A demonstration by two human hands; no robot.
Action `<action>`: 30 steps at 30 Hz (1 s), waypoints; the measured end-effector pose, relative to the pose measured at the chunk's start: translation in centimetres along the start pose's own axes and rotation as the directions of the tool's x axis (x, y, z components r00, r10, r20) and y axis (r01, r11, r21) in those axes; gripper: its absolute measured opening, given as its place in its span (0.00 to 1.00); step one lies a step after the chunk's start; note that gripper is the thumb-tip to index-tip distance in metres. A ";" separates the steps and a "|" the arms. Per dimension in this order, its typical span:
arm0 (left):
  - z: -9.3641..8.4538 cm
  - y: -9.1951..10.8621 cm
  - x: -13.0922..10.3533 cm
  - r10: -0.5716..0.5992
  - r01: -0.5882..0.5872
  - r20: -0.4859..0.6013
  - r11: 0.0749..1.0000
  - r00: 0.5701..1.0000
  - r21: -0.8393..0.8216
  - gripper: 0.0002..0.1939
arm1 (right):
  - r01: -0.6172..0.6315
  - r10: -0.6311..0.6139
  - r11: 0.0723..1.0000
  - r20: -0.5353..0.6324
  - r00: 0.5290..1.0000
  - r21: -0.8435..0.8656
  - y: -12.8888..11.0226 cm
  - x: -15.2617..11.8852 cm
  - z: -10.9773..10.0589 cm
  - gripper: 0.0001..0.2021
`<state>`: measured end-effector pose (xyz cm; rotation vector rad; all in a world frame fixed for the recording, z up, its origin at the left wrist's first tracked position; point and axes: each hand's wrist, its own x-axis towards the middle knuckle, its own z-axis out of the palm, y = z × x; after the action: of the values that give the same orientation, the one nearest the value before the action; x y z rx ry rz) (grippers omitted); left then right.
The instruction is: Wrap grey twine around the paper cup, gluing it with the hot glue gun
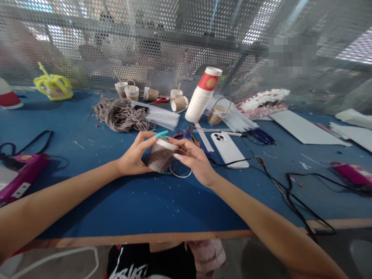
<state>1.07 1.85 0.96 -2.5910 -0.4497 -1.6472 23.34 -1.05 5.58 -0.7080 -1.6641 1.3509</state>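
Note:
Between my two hands is a paper cup [161,155] wound with grey-brown cord, its white rim bare at the top. It is tilted a little, just above the blue table. My left hand [136,153] wraps the cup's left side, with a long turquoise thumbnail near the rim. On the other side, my right hand [197,159] has its fingers at the rim and its thumb against the cord. A thin white ring [180,176] lies on the table below my right hand. Behind the hands, pliers with a blue handle [187,134] are partly hidden.
Grey cord [119,114] lies heaped behind my left hand. A leaning stack of paper cups [199,100], several cord-wrapped cups [132,93] and a white phone [229,150] stand or lie beyond. Glue guns [27,170] are at both sides; black cables [279,182] cross the right.

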 end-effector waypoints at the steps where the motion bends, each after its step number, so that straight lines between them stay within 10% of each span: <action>1: 0.0 0.0 0.0 0.002 -0.002 0.005 1.000 1.000 0.005 0.56 | -0.004 0.004 1.000 -0.002 1.000 -0.001 0.0 0.0 0.0 0.11; 30: 0.0 0.2 0.2 -0.009 0.006 0.081 0.999 0.997 0.035 0.49 | 0.264 -0.328 0.816 -0.035 0.944 -0.514 -0.7 -0.4 -1.1 0.12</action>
<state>1.20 1.71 1.13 -2.6417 -0.4885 -1.5265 24.56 -1.05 6.18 -0.7640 -1.9522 0.6338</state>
